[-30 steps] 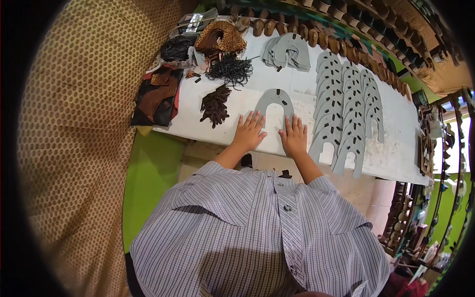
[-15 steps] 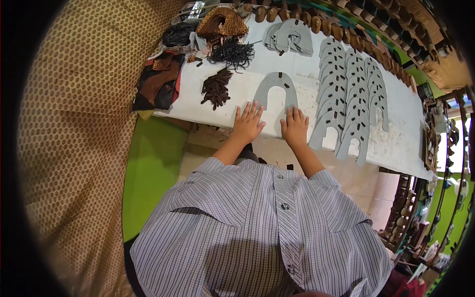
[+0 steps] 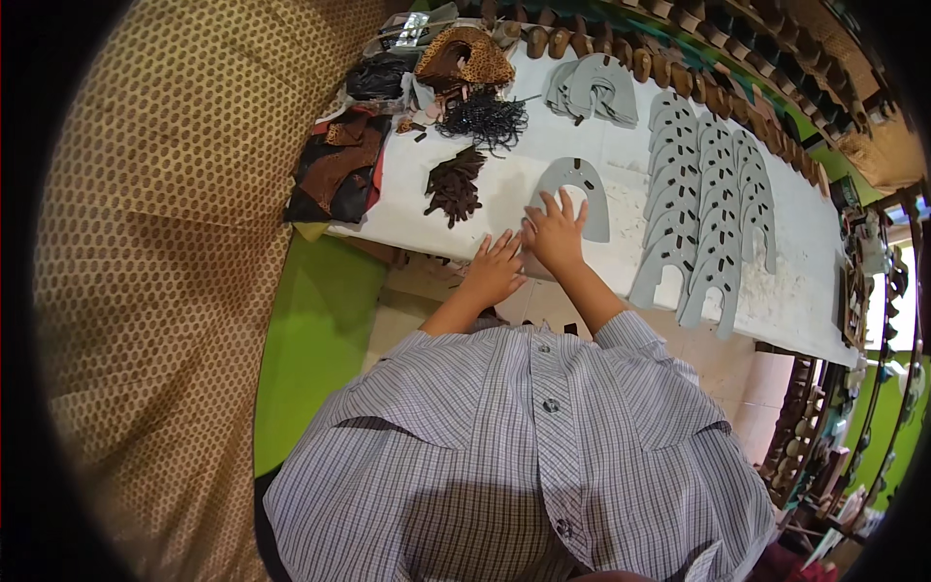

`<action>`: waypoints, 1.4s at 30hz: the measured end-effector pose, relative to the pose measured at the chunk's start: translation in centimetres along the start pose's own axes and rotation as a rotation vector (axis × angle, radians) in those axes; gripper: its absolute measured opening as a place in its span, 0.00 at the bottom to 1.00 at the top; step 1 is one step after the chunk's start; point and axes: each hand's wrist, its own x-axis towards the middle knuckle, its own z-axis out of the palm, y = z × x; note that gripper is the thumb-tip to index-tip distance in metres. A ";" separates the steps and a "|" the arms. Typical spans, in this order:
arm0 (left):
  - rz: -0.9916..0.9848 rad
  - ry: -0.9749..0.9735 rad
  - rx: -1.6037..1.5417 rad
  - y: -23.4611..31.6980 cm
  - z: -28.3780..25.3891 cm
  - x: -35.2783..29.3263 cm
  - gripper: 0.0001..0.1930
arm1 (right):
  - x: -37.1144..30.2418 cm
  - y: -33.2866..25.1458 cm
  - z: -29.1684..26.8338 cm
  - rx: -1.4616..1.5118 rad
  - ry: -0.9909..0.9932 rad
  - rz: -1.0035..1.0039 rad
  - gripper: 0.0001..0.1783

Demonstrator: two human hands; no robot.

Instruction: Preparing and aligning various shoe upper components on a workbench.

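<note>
A grey U-shaped shoe-upper piece (image 3: pixel 596 209) with small dark tabs lies on the white table in front of me. My right hand (image 3: pixel 556 236) is over its left leg, fingers spread and partly covering it; whether the fingertips touch it I cannot tell. My left hand (image 3: pixel 495 274) is at the table's front edge, close beside the right one, with its fingers stretched out and nothing in them. Left of the piece lies a small heap of dark brown strips (image 3: pixel 453 189). Behind that heap is a tangle of black strips (image 3: pixel 485 118).
Overlapping rows of grey U-shaped pieces (image 3: pixel 716 184) fill the table's right side. A pile of similar pieces (image 3: pixel 593 89) sits behind. Brown shoe lasts (image 3: pixel 642 64) line the back edge. Dark and red scraps (image 3: pixel 339 170) and leopard-print material (image 3: pixel 465 56) lie left. A patterned curtain (image 3: pixel 184 242) hangs at left.
My right hand has moved left and forward onto the grey piece's left leg, nearer my left hand. The left hand has drawn back slightly. The whole view has shifted a little.
</note>
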 end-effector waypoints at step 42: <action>0.014 0.305 -0.500 -4.8 -2.8 14.2 0.07 | 4.0 5.0 -0.1 0.259 -0.021 0.232 0.08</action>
